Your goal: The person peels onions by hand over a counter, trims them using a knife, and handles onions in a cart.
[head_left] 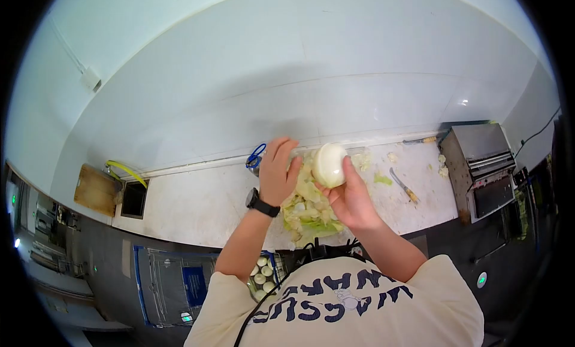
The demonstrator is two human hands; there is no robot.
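My right hand point(353, 203) grips a smooth, pale round cabbage point(329, 165), thumb along its right side and fingers beneath it. Left of it, my left hand point(280, 174) is raised, its fingers stretched out, with nothing in it and apart from the cabbage. Below both hands, a heap of loose pale-green cabbage leaves point(311, 218) covers the front of the white counter point(191, 197). Partly behind my left hand are blue-handled scissors point(256, 153). A knife with a wooden handle point(405, 186) lies to the right of the cabbage.
A second knife point(420, 141) lies by the back wall. At the right end stands a metal appliance point(479, 161). A sink point(133, 198) with a yellow hose point(127, 172) is at the left. Below the counter, a shopping cart point(173, 284) stands near several pale round vegetables point(262, 279).
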